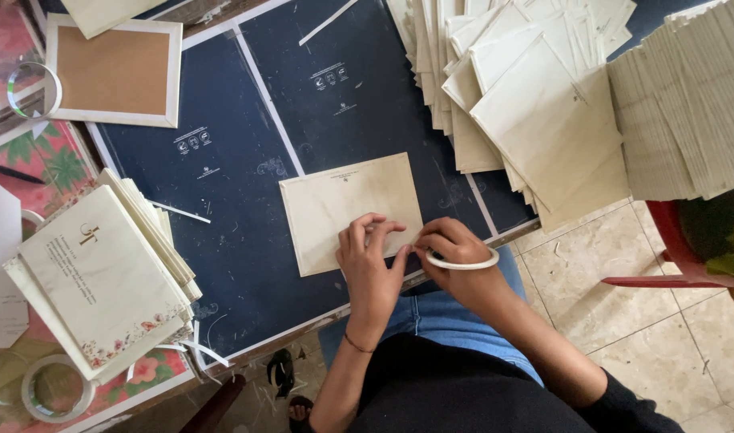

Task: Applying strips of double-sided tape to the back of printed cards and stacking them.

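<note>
The right hand [455,256] is gripping a tape ring [463,262]; the left hand [369,255] is pressing, fingers seemingly curled, an envelope [343,204] on the table [239,184].

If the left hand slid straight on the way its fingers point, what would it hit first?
The left hand already rests on the cream envelope, fingers pointing up the table. Past the envelope's far edge lies only the dark blue mat, so the way looks free, though depth is hard to judge.

We count one cream envelope [351,210] lying singly at centre, three tape rolls [463,261] (centre, upper left, lower left), one brown-faced card [113,71] at upper left, and three stacks: printed cards [102,281] at left, envelopes [535,96] and sheets [687,104] at upper right.
</note>
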